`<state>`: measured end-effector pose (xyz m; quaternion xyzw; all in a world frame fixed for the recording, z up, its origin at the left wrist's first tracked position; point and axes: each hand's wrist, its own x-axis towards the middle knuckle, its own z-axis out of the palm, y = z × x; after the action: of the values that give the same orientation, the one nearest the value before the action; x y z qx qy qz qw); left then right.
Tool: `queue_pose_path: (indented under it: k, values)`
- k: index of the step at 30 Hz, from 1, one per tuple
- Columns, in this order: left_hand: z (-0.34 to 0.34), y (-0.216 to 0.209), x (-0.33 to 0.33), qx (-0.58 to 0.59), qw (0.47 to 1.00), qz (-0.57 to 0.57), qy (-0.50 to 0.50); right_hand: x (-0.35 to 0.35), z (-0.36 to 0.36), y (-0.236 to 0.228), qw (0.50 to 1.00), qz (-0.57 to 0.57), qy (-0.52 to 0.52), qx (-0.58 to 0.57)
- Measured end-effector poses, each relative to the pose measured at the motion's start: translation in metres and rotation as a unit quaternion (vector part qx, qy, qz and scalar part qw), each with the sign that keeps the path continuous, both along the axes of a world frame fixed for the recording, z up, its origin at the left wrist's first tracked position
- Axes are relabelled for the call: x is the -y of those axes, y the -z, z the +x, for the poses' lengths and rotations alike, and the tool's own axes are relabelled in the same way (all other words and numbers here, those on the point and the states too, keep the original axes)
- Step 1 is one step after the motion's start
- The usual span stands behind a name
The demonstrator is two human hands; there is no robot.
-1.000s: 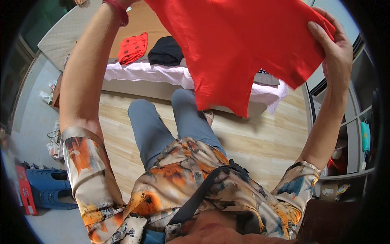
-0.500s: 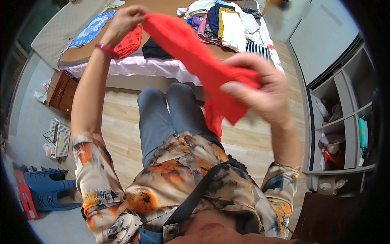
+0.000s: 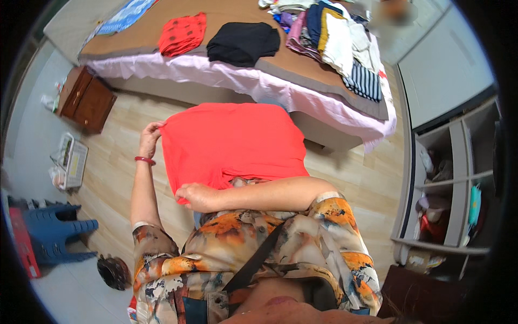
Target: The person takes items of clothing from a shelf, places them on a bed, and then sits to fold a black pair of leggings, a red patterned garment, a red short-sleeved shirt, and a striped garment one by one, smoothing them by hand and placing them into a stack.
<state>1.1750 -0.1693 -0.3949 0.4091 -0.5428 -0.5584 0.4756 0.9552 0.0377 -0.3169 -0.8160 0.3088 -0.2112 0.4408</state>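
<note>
A plain red garment [image 3: 234, 140] lies spread out over my lap; its exact kind I cannot make out. My left hand [image 3: 150, 139] pinches its upper left corner out to the side. Bent across my body, my right arm brings my right hand [image 3: 199, 197] to the garment's lower left edge, where the fingers are closed on the cloth. On the bed ahead rest a folded red garment with dark spots [image 3: 182, 33] and a folded black garment [image 3: 244, 43].
Piled clothes [image 3: 329, 38] and a striped garment [image 3: 363, 81] occupy the right side of the bed [image 3: 302, 73]. A wooden nightstand [image 3: 87, 102], a white basket [image 3: 74, 163] and blue stools [image 3: 59, 232] stand at left. Open shelves [image 3: 458, 162] line the right.
The red garment, earlier bunched and stretched between my raised hands, is now spread over my lap. Both hands came lower, and the right one crossed to the left.
</note>
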Motion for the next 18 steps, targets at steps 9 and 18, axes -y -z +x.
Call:
queue_pose_path:
  k: [9,18]
  values:
    - [-0.040,-0.064,-0.114,0.216,0.952,-0.107,0.188,0.039,-0.008,-0.013,0.996,0.085,0.000,-0.041]
    - [-0.041,-0.046,-0.178,0.119,0.968,0.056,0.216,0.086,-0.021,-0.024,0.978,0.200,0.010,-0.065]
